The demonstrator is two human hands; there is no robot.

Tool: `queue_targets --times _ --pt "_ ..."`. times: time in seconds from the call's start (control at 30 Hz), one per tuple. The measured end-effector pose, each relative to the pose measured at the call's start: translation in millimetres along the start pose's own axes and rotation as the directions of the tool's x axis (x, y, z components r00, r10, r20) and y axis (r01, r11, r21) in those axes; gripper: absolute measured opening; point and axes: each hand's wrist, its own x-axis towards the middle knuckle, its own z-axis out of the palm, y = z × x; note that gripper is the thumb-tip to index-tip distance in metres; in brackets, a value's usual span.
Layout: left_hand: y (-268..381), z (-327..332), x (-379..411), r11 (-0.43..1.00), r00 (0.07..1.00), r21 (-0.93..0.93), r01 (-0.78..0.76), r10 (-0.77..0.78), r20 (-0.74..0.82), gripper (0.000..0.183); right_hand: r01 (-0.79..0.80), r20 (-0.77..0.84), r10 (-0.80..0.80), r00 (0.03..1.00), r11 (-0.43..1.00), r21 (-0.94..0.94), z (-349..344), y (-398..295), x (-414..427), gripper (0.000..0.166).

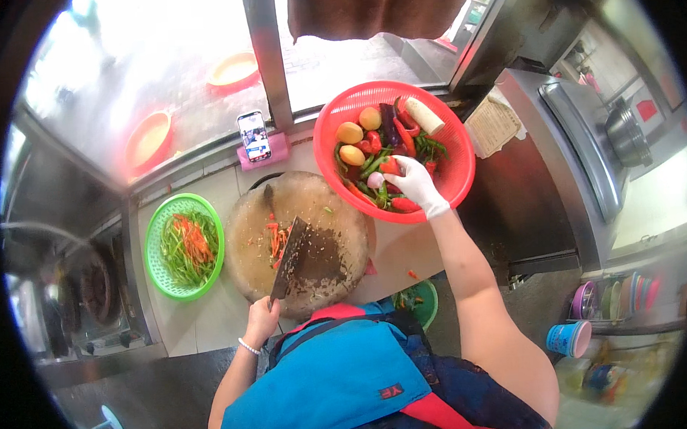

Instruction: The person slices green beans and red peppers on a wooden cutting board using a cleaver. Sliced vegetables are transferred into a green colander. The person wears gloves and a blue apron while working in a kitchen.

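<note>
My bare left hand (263,319) grips the handle of a cleaver (288,259), whose blade lies across a round wooden chopping block (247,218). Shredded red pepper (277,239) lies beside the blade, among scattered seeds. My right hand (413,183), in a white glove, reaches into a red plastic basket (462,170). Its thumb and fingers close around a red pepper (390,165), next to a purplish-white bulb (375,180). The basket also holds green chillies, an eggplant (390,125), a piece of white radish (425,116) and potato-like yellow vegetables (350,133).
Left of the block stands a green basket (220,247) of shredded green and red peppers. A phone (254,136) leans by the window on a pink cloth (279,150). Below the counter edge sits a green bin (431,308) with scraps. A metal appliance (579,144) is at right.
</note>
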Motion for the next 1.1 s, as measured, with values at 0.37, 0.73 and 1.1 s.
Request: queue_targets --times 0.37,0.73,1.1 --pt "15.1 -14.9 -12.3 0.824 0.978 -0.535 0.187 -0.105 0.180 0.020 -0.025 0.177 0.129 0.976 0.868 -0.496 162.8 -76.0 -120.4 0.044" --pt "38.5 -23.5 -34.0 0.982 0.987 -0.174 -0.075 0.098 0.129 0.025 0.031 0.019 -0.025 1.000 0.924 -0.381 171.0 -63.3 -140.9 0.024" --pt "51.7 7.9 36.1 0.979 0.963 0.094 -0.180 0.157 0.218 0.025 -0.007 0.013 0.013 1.000 0.919 -0.393 167.8 -56.4 -138.1 0.024"
